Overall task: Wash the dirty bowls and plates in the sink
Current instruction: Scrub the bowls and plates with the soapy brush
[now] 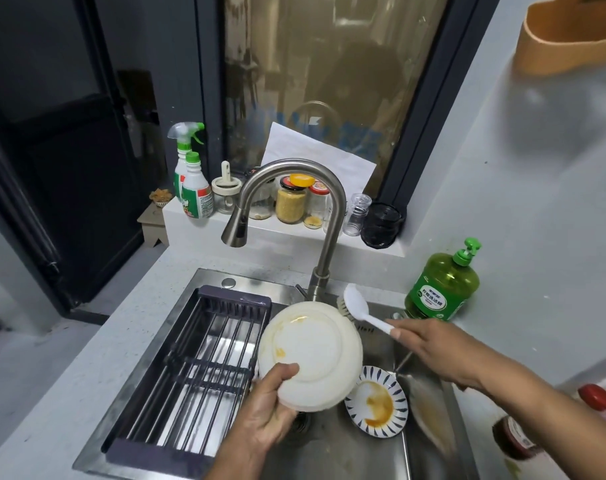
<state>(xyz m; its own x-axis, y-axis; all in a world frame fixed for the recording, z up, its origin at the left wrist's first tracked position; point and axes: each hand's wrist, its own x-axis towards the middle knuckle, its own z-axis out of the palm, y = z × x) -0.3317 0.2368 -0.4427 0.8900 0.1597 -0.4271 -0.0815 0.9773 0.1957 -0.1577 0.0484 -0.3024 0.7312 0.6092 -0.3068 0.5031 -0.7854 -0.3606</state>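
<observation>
Head camera is looking down on the left hand (270,410), which is clamping the near rim of a white plate (310,355), thumb pressing on its upturned underside and fingers curling beneath, so the plate is tilting up and away from the hand toward twelve o'clock, orange smears showing on its base. At about two o'clock from that hand, the right hand (429,348) is closing around the handle of a white dish brush (360,311), whose bristled head is touching the plate's far edge. Just beside the plate at four o'clock, a blue-striped bowl (377,407) with brown sauce is lying in the steel sink (346,455). At nine o'clock from the plate, a dark drying rack (197,368) is spanning the basin's left half. Behind, at twelve o'clock, the faucet (294,202) is arching over, and at two o'clock a green detergent bottle (443,285) is standing on the counter.
</observation>
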